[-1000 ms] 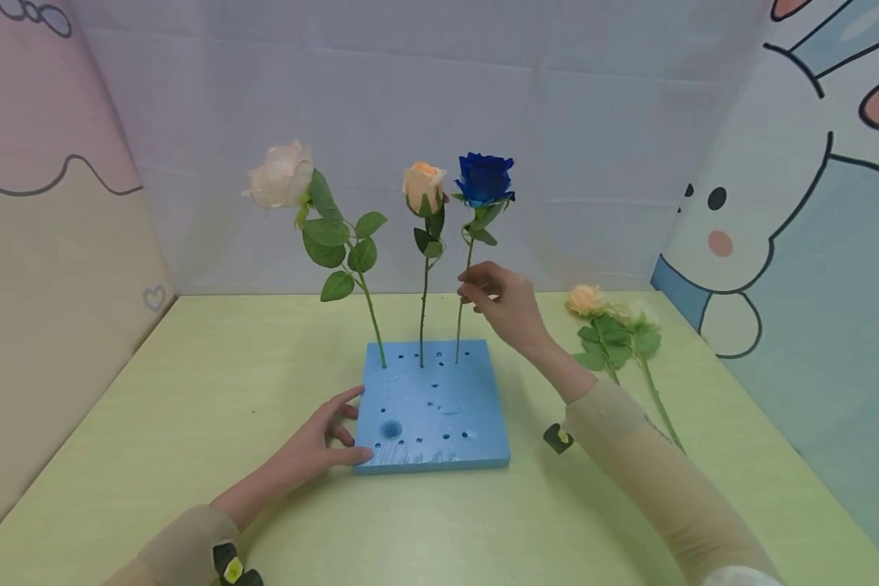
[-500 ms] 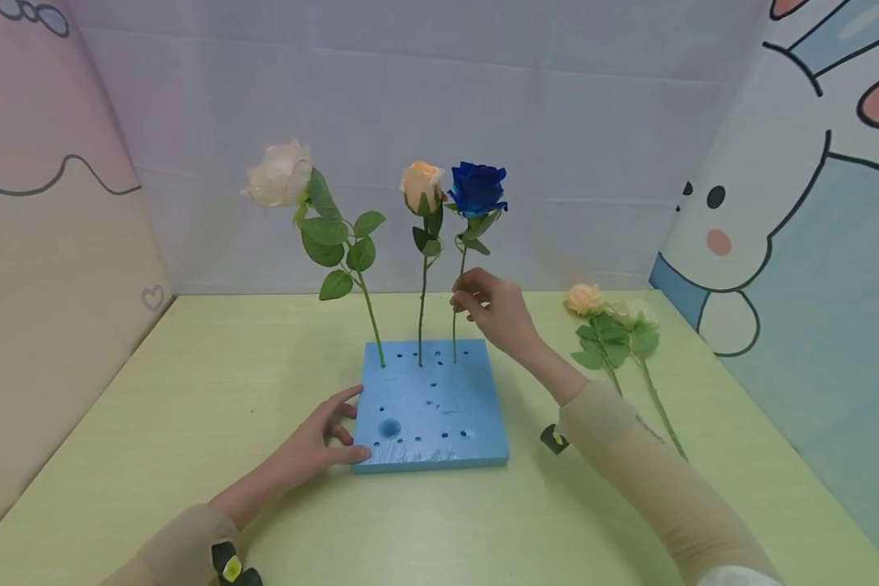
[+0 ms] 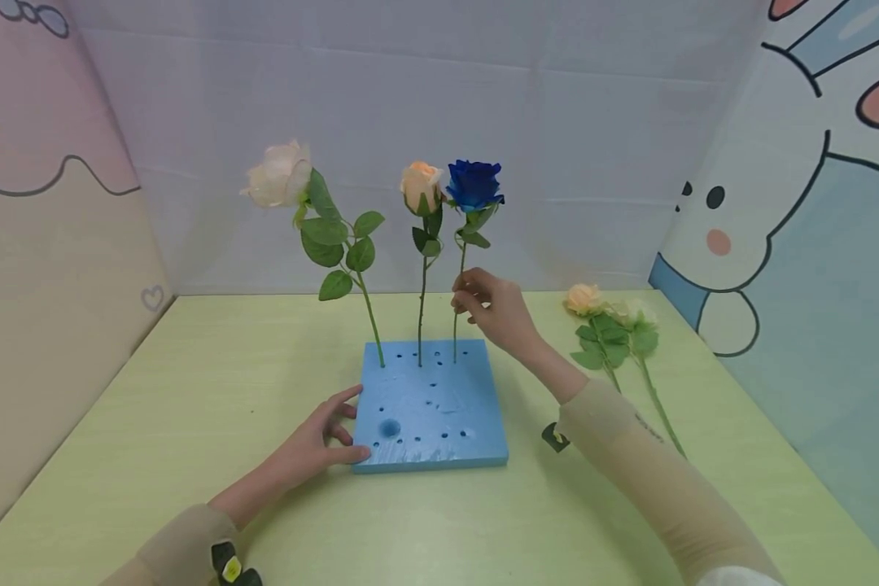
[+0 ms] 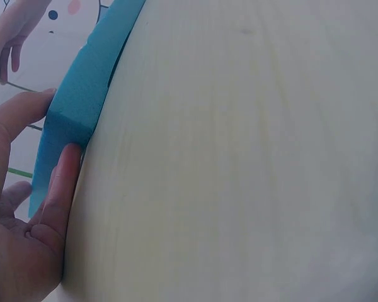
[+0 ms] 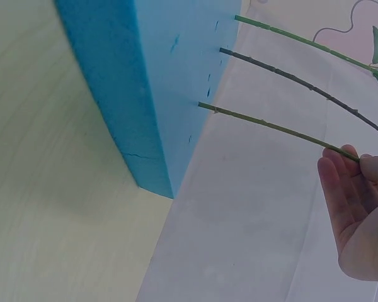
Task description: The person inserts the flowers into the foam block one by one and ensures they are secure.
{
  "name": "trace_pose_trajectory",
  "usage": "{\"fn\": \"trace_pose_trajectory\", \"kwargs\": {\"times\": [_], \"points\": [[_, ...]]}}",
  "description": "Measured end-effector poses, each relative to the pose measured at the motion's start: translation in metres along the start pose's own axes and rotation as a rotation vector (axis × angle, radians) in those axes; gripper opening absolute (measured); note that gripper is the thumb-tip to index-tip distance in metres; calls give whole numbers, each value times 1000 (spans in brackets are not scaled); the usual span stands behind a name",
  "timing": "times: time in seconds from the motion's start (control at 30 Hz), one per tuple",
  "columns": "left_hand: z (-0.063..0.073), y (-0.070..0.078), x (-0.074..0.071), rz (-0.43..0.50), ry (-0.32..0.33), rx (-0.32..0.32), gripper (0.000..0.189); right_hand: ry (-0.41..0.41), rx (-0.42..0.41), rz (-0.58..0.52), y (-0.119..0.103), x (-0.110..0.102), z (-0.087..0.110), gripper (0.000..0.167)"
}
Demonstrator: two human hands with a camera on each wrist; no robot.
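Observation:
A blue rose (image 3: 474, 185) stands with its stem's lower end in a hole of the blue foam board (image 3: 447, 407). My right hand (image 3: 494, 305) pinches its stem (image 5: 264, 121) between thumb and fingertips, partway up. Left of it, a peach rose (image 3: 422, 189) and a white rose (image 3: 278, 175) also stand in the board's back row, the white one leaning left. My left hand (image 3: 322, 435) rests against the board's left side, fingers spread and thumb over the front left corner. In the left wrist view its fingers (image 4: 62, 189) lie along the board's side (image 4: 75, 116).
Several cut flowers (image 3: 615, 334), peach and pale, lie on the table (image 3: 264, 488) to the right, beyond my right forearm. More holes (image 3: 390, 428) dot the board, one of them wide. A pale cloth (image 3: 337, 98) hangs behind; printed panels (image 3: 835, 268) flank the table.
The blue rose has tipped slightly left, closer to the peach rose, and my right hand has shifted left and a little lower with the stem. My left hand stays at the board.

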State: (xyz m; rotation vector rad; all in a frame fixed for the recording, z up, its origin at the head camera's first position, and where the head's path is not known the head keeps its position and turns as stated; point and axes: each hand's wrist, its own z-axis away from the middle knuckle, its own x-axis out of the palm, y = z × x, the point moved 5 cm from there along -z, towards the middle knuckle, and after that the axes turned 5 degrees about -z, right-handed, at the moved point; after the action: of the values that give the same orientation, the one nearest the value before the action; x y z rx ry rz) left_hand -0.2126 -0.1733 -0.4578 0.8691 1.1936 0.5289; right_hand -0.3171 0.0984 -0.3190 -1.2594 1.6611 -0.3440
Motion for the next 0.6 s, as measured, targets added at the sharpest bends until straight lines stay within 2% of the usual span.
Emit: {"fn": "trace_pose_trajectory", "kwargs": {"times": [0.27, 0.6], "points": [[0, 1, 0, -1, 1, 17, 91, 9, 6, 0, 1, 1, 1, 12], [1, 0, 0, -4, 0, 6, 90, 2, -7, -12, 3, 4, 3, 14]]}}
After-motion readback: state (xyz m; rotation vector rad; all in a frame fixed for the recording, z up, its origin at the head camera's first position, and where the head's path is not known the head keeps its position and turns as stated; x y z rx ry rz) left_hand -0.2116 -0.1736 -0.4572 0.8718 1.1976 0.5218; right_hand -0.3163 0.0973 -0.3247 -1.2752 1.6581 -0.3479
